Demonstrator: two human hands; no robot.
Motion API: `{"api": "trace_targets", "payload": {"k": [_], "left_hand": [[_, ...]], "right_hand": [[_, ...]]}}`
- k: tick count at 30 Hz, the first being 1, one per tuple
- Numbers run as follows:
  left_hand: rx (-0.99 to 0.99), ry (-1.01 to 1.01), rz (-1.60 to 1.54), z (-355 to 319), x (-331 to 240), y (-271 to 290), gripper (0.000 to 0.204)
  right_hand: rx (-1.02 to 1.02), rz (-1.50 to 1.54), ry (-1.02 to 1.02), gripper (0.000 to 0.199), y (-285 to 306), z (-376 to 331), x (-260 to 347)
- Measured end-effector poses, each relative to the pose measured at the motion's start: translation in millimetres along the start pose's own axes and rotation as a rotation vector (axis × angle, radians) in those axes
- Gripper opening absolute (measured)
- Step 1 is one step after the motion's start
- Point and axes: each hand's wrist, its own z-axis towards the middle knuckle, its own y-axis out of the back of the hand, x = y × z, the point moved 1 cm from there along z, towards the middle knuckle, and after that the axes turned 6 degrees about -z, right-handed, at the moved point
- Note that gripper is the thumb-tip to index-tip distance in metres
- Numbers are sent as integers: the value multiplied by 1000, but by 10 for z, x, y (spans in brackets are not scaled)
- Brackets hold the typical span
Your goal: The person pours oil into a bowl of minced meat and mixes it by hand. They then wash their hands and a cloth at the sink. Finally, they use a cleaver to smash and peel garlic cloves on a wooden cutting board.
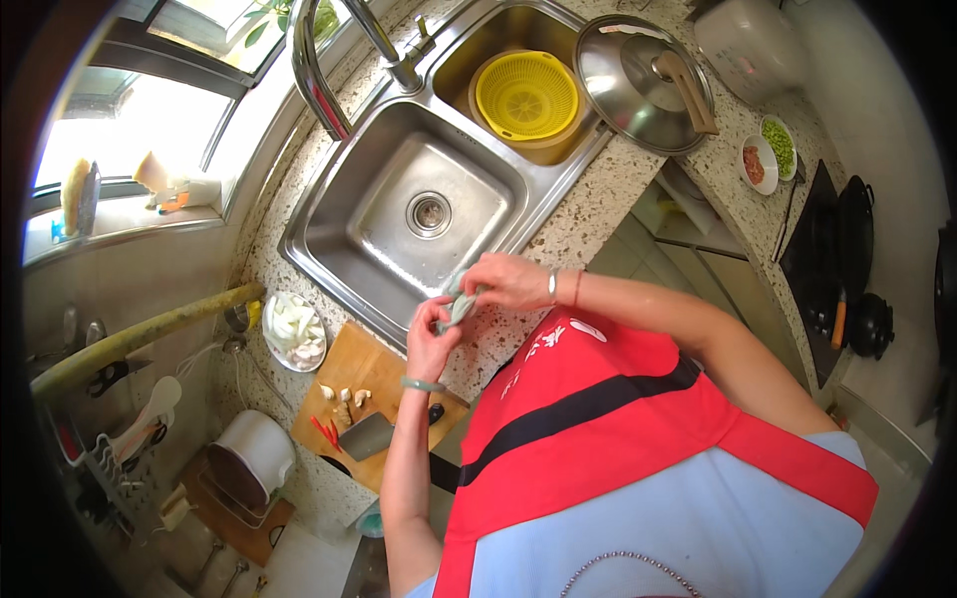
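Observation:
A crumpled grey-green cloth [460,306] is bunched between my two hands, just over the front rim of the sink [344,189]. My left hand [433,337] pinches its lower left end, with a pale green bangle on that wrist. On the other end, my right hand [506,282] has its fingers closed; its wrist carries a bracelet and a red string. To the left of my left hand lies a wooden cutting board [374,450] bearing a cleaver [366,437], red chillies [325,433] and several garlic cloves [346,394].
A yellow colander [526,95] sits in the far basin, beside a large pan lid [638,85] on the counter. A plate of white cut vegetables [293,329] stands by the board. Two small bowls, one with green pieces [778,145], are near the black hob [812,269]. The faucet [404,72] arches over the sink.

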Motion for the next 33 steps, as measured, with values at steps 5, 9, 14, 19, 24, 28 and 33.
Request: {"api": "trace_targets", "payload": {"k": [5, 9, 14, 19, 24, 28, 33], "left_hand": [[35, -84, -159, 645, -602, -529, 29], [84, -254, -143, 1024, -842, -928, 23], [48, -572, 235, 1435, -612, -1334, 28], [72, -490, 417, 1446, -535, -1732, 41], [122, -707, 563, 1672, -230, -1682, 28], [110, -543, 535, 1567, -310, -1488, 16], [-62, -587, 527, 1402, -379, -1483, 39]], "right_hand": [[-219, -28, -282, 17, 891, -181, -266], [-385, -251, -254, 13, 1536, -284, -205], [-391, -681, -250, 11, 1688, -449, -327], [-468, -869, -423, 17, 1403, -767, -989], [-440, -689, -458, 32, 1051, -603, -986], [-437, -570, -412, 25, 946, -560, -983], [-357, -699, -394, 37, 982, -503, -937]]}}
